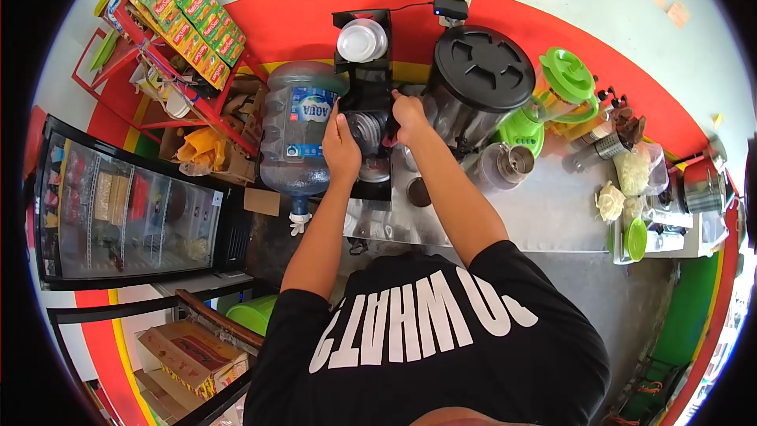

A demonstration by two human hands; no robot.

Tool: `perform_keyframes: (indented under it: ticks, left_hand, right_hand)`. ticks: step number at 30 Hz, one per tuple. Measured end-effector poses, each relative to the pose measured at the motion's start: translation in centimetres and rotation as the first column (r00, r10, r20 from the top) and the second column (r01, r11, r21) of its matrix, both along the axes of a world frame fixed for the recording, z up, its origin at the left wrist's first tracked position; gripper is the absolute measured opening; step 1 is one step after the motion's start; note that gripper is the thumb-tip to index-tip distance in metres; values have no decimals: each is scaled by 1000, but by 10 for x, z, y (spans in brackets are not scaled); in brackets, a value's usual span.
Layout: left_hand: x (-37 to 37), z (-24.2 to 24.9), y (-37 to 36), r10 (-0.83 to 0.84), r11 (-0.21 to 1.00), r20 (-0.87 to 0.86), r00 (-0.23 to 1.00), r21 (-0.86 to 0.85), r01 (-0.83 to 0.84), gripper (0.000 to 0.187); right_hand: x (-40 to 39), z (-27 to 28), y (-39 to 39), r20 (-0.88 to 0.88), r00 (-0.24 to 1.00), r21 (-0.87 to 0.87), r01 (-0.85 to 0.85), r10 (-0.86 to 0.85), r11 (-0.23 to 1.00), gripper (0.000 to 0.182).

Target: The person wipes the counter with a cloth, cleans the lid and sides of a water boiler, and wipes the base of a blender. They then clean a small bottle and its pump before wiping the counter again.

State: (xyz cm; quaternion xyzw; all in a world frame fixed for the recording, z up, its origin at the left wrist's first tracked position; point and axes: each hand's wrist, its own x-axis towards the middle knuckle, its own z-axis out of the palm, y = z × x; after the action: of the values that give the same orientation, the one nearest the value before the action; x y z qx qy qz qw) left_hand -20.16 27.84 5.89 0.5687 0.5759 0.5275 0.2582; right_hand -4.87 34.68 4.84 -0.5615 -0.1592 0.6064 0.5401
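Both arms reach forward to a black rack (367,91) that stands on the metal counter against the wall. Clear plastic lids or cups (367,132) sit stacked in its middle part. My left hand (341,148) is pressed along the left side of this stack, fingers together and pointing away. My right hand (407,117) is at the right side of the rack, its fingers curled round the edge. In the rack's top lies a white round stack (362,40). Beside my left hand stands a large blue water bottle (298,126).
Right of the rack are a big black-lidded dispenser (482,71), a green blender (527,130) and a steel cup (516,162). A dark round object (419,192) lies on the counter (473,225). A glass-door fridge (130,205) and a red shelf (169,55) stand at left.
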Motion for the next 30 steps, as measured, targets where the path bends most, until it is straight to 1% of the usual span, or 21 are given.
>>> perform_keyframes:
  ticks: [2,3,4,6,7,9,10,12,14,16,18,19,20,21,22,23,24,26,27,29,30]
  left_hand:
    - [0,3,0,-48,996,43,998,79,45,47]
    - [0,0,2,-59,995,50,997,85,54,47]
    - [-1,-3,3,-77,993,62,995,90,71,47]
    - [-3,-7,5,-101,991,78,992,101,93,48]
    - [-4,-9,6,-101,992,64,993,88,95,49]
    - [-6,-8,5,-108,991,50,993,81,104,50]
    - [-7,-6,3,-154,987,93,984,49,150,53]
    - [-8,-8,3,-203,979,138,969,21,202,57]
    - [-10,-16,8,-188,980,63,980,75,183,70]
    - [-9,-18,10,-178,982,42,983,80,174,73]
    - [-9,-20,8,-167,983,21,986,83,165,77]
    - [-9,-18,7,-146,988,2,989,43,146,79]
    - [-8,-17,7,-125,992,-19,992,3,125,82]
    - [-7,-18,8,-124,992,-17,992,1,124,82]
    - [-5,-21,9,-81,994,-29,996,-78,78,82]
    - [-4,-23,10,-39,987,-44,998,-156,32,82]
    - [-4,-25,12,-42,987,-46,998,-159,34,82]
    - [-5,-26,15,-34,967,-206,978,-253,-20,83]
    - [-4,-21,13,-39,966,-212,976,-257,-17,83]
    - [-3,-6,6,-38,955,-207,978,-297,-26,85]
    - [-3,-7,7,-45,953,-216,975,-302,-23,85]
  right_hand:
    - [1,-1,-13,-15,1000,64,-17,18,998,50]
    - [2,5,-21,-34,998,123,-45,49,991,49]
    - [2,9,-32,-27,999,125,-38,41,991,49]
    - [3,14,-51,226,974,204,-71,24,976,45]
    - [4,8,-54,231,973,206,-66,17,976,45]
    - [3,3,-61,176,984,249,-45,0,968,38]
    - [3,3,-64,176,984,252,-37,-8,967,38]
    - [6,3,-73,73,993,314,65,-93,947,33]
    - [8,4,-79,61,987,369,114,-147,922,30]
    - [11,9,-90,47,980,418,159,-195,895,27]
    - [16,19,-106,204,951,468,114,-232,876,27]
    - [14,37,-121,260,925,492,120,-277,862,27]
    - [11,44,-132,262,925,491,118,-276,863,27]
    - [9,49,-142,359,898,452,73,-256,889,28]
    - [7,47,-152,451,862,406,31,-230,913,28]
    - [-2,36,-157,454,855,443,29,-252,896,27]
    - [-7,44,-170,691,713,268,-104,-116,958,36]
    - [-23,23,-177,643,766,246,-223,13,943,39]
    - [-31,14,-179,637,770,244,-217,12,945,39]
    - [-45,2,-184,650,747,399,-175,-142,900,36]
    - [-43,3,-186,644,752,395,-167,-143,903,36]
